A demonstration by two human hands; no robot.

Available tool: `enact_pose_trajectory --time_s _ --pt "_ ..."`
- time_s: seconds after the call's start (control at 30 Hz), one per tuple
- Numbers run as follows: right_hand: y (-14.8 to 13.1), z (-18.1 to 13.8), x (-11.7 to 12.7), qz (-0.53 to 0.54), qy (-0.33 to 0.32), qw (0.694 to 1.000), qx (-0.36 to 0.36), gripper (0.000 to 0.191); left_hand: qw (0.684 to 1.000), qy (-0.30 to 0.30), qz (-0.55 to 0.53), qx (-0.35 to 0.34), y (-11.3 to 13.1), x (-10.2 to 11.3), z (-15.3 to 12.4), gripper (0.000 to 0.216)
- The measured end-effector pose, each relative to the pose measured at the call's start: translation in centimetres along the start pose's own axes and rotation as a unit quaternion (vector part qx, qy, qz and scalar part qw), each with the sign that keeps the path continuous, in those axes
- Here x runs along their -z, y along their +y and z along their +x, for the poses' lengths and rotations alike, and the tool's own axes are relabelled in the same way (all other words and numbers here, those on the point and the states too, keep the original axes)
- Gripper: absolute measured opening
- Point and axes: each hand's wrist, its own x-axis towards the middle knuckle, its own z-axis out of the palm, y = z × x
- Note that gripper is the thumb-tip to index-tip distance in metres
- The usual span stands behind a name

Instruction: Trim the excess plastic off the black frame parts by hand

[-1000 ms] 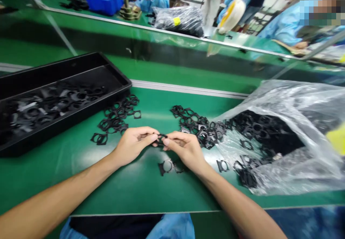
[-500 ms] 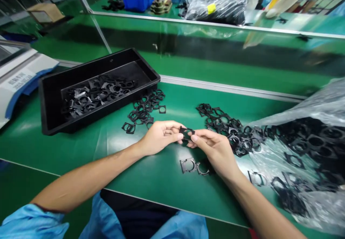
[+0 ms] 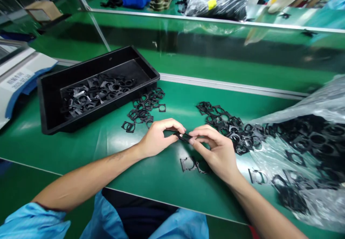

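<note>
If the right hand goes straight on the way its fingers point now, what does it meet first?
The right hand meets the small black plastic frame first. Its fingertips seem already at that piece, which the left hand also holds, though depth is a little unclear.

Head-worn, the camera looks forward and down, close over the left hand (image 3: 157,138) and right hand (image 3: 218,156) above the green workbench (image 3: 151,188).

The bare left forearm (image 3: 88,174) and bare right forearm (image 3: 264,206) angle inward from the lower corners. The left hand (image 3: 159,138) and right hand (image 3: 218,153) curve palm-down, fingers half-closed, with the left fingertips (image 3: 181,127) and right fingertips (image 3: 194,138) close together at the middle.
</note>
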Motion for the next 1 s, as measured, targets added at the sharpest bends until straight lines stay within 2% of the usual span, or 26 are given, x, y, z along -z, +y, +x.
enact_pose_trajectory --time_s 0.13,0.3,0.4,0.5,0.57,0.63,0.7,0.83,0.9,1.0 --pt "0.0 -0.1 0.0 -0.003 -0.011 1.000 0.029 0.009 1.000 0.002 0.005 0.002 -0.2 0.0 0.0 0.019" --pt "-0.2 -0.2 0.0 -0.098 -0.004 0.989 0.107 0.011 0.999 -0.018 0.046 -0.021 0.1 0.2 0.0 0.012" --pt "-0.5 -0.2 0.2 -0.124 0.014 0.985 0.118 0.010 0.996 -0.028 0.071 -0.047 0.6 0.2 -0.2 0.010" --pt "-1.0 0.1 1.1 -0.156 -0.003 0.980 0.124 0.011 0.993 -0.024 0.098 -0.069 1.0 0.2 -0.3 0.013" --pt "-0.9 0.7 2.3 -0.214 0.002 0.966 0.144 0.013 0.989 -0.005 0.123 -0.076 1.1 0.4 -0.1 0.014" --pt "-0.3 1.5 3.8 -0.309 0.063 0.934 0.165 0.016 0.985 0.033 0.148 -0.080 1.2 1.0 0.3 0.014" --pt "0.8 2.4 5.1 -0.397 0.117 0.897 0.151 0.026 0.980 0.084 0.160 -0.080 1.5 2.2 1.0 0.014" --pt "3.0 3.5 6.3 -0.491 0.068 0.860 0.123 0.041 0.956 0.193 0.203 -0.091 3.0 6.9 2.2 0.021" --pt "3.5 3.6 6.2 -0.513 0.035 0.848 0.128 0.040 0.927 0.247 0.262 -0.100 3.6 10.2 2.6 0.022" --pt "3.4 3.6 6.0 -0.518 0.017 0.843 0.141 0.034 0.869 0.286 0.396 -0.080 3.9 15.3 2.7 0.021"
